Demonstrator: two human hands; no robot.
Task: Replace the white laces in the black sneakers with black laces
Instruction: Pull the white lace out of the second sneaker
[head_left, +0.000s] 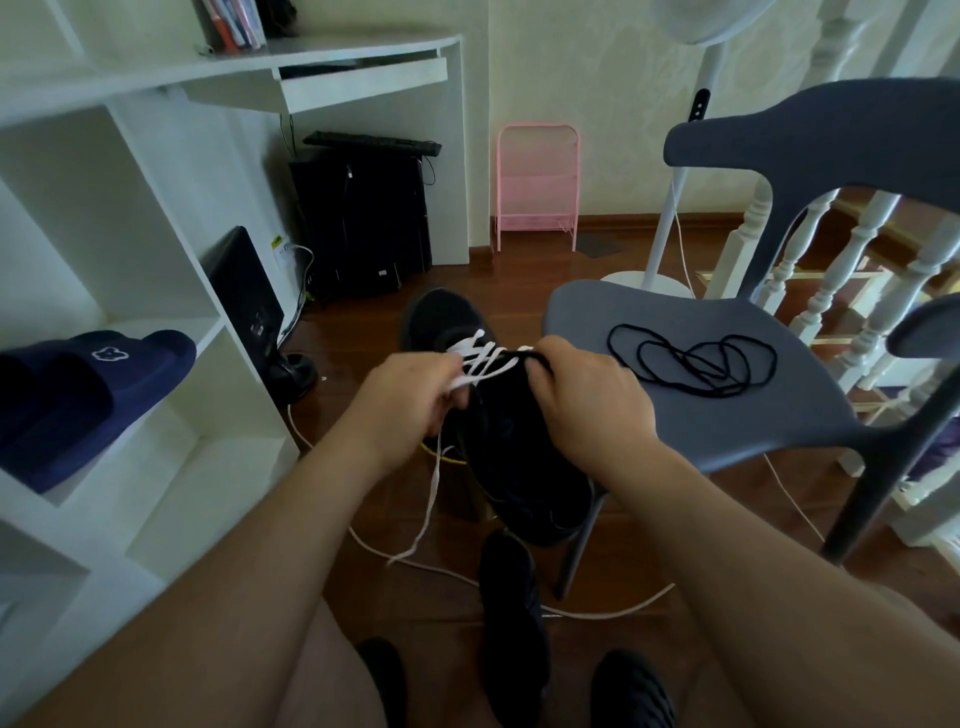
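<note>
I see the black fabric sneaker (511, 441) at frame centre, held in the air between both hands, its long axis running 12 to 6 o'clock, toe (441, 317) pointing to 12, away from me, heel toward me and lower. My left hand (410, 400), at 9 o'clock of the sneaker, has its fingers curled and pinching the flat white lace (480, 358); the lace crosses the upper eyelets in several white bars, and one loose end (431, 499) hangs down toward 6 o'clock from that hand. My right hand (587, 400), at 3 o'clock of the sneaker, grips the shoe's side and collar, fingers curled over its top edge. The thin black cord laces (696, 361) lie in loose loops on the seat of the grey plastic chair (649, 312), at 3 o'clock, just beside the right hand and not touching it. A second black sneaker (511, 623) sits on the wooden floor (358, 332) at 6 o'clock, long axis also roughly 12 to 6; I cannot tell which way its toe faces. A navy slide sandal (93, 395) rests on the white shelf unit (156, 467) at 9 o'clock.
</note>
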